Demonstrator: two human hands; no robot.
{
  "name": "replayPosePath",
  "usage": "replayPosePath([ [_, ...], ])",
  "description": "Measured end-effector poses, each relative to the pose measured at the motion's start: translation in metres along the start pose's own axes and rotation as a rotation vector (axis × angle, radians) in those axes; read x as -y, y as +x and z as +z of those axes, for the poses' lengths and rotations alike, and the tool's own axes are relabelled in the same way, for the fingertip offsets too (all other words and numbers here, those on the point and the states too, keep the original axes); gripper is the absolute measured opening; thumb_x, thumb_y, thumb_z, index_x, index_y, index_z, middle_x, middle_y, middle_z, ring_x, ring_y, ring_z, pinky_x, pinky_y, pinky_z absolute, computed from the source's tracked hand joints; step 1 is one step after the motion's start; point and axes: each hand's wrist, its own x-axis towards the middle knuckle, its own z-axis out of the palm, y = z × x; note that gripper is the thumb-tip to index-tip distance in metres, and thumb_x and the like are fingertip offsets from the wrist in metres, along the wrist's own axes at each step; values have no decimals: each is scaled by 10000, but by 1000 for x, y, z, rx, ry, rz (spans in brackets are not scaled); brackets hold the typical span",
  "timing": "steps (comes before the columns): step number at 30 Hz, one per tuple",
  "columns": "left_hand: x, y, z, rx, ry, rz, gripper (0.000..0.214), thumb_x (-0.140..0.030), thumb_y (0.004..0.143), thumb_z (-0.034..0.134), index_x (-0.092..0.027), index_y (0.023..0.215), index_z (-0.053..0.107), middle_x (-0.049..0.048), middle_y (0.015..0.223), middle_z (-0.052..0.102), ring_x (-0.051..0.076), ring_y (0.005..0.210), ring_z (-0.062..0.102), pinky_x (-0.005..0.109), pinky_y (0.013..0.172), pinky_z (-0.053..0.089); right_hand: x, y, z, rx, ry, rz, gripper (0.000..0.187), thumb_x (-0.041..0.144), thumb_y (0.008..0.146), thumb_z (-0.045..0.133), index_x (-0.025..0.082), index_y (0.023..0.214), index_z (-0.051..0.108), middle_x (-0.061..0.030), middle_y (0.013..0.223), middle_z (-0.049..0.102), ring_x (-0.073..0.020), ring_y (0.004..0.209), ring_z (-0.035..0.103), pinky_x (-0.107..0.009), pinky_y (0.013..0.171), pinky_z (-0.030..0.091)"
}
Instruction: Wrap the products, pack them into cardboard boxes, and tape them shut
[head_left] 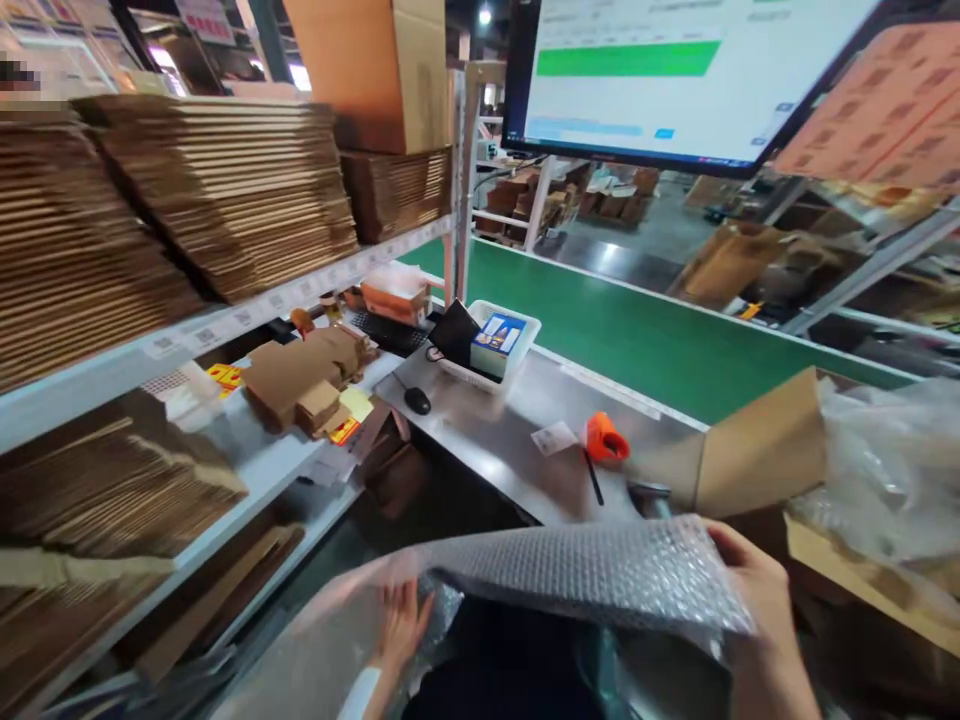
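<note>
A sheet of bubble wrap stretches across the front of my body, its left part smeared and see-through. My right hand is closed on the right end of the sheet, thumb over the edge. My left hand lies against the left part of the wrap, fingers stretched upward and thumb apart; the film partly veils the fingertips. Beyond the sheet, an orange tape dispenser rests on the metal table, beside a white paper slip and a thin black strip.
A white basket holds a blue-and-white box. A computer mouse lies nearby. Stacked flat cartons fill the left shelf. Behind runs a green conveyor belt, under a monitor. An open carton with clear plastic stands right.
</note>
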Motion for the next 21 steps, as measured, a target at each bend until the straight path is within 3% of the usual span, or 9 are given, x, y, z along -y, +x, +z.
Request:
replayPosePath([
  [2,-26,38,-6,3,-35,60,539,-293,967,448,-175,1471,600,164,1423,659,331,1308,640,550,1134,509,-11,50,14,-22,15,-58,382,550,568,768,231,779,754,-83,776,768,-280,723,704,-388,715,598],
  [5,-74,88,-8,-45,-66,116,608,-299,1023,355,-104,1596,405,170,1559,534,282,1405,557,478,1196,453,-16,128,50,60,7,-145,378,544,631,680,200,783,716,-100,774,765,-266,732,703,-380,728,590],
  [9,-140,142,-3,17,15,130,636,-378,1011,468,-216,1621,390,111,1696,332,373,1569,287,573,1237,357,-9,220,117,306,-58,-161,255,391,781,600,174,866,702,-105,853,777,-228,757,724,-328,733,586],
  [12,-178,180,-2,182,117,-2,647,-361,1001,515,-269,1626,374,102,1726,227,438,1582,172,670,1192,356,-8,277,171,424,-99,-131,213,301,862,596,164,961,726,-86,927,787,-196,804,738,-286,772,575],
  [16,-198,218,3,352,224,-126,634,-309,1001,539,-276,1615,384,142,1702,281,440,1565,240,719,1147,379,-39,321,216,531,-278,-73,301,289,984,536,145,1189,701,-124,1128,768,-216,1022,722,-331,932,541],
  [19,-192,226,10,286,288,-81,631,-327,979,596,-267,1589,447,153,1674,353,441,1532,330,668,1200,347,-80,325,221,596,-451,-66,312,222,983,537,146,1252,677,-155,1314,691,-252,1208,643,-389,1042,477],
  [21,-185,226,16,235,308,-29,625,-368,976,605,-253,1576,473,154,1652,401,444,1505,380,635,1222,333,-105,320,219,674,-553,-89,296,170,955,549,160,1208,701,-158,1314,682,-271,1233,614,-389,1037,458],
])
